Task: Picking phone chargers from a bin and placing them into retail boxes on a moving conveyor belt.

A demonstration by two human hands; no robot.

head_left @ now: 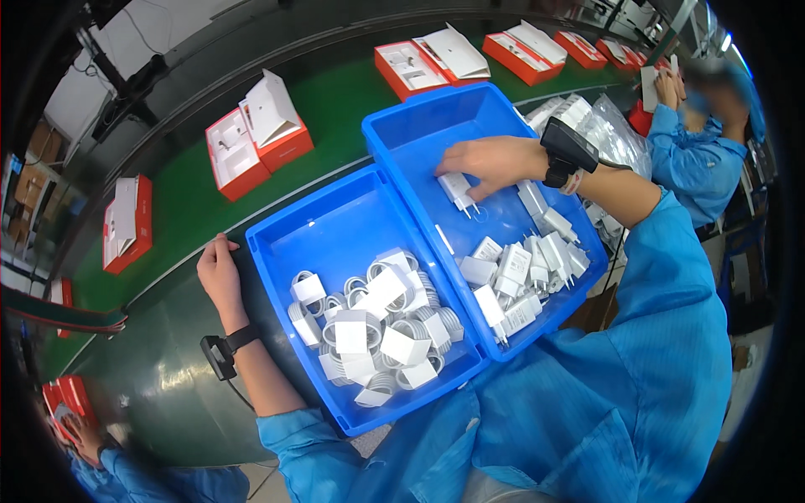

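Observation:
Two blue plastic bins stand side by side in front of me. Inside the right bin point(419, 126), my right hand point(490, 161) reaches down, fingers and thumb closed around a white plug-in charger point(457, 191) with its two pins pointing toward me. More white chargers point(513, 270) lie heaped in the near part of that bin. The left bin point(289, 230) holds several coiled white cables point(394, 289) with white paper wraps. My left hand point(220, 272) rests at the edge of the green belt, left of the bins, its fingers curled in with nothing visible in them.
Open red-and-white boxes point(258, 138) stand along the green belt point(180, 214) beyond the bins. Clear plastic bags point(616, 134) with white items lie right of the bins. One co-worker point(696, 151) sits at the far right; another's hand point(82, 432) touches a red box at lower left.

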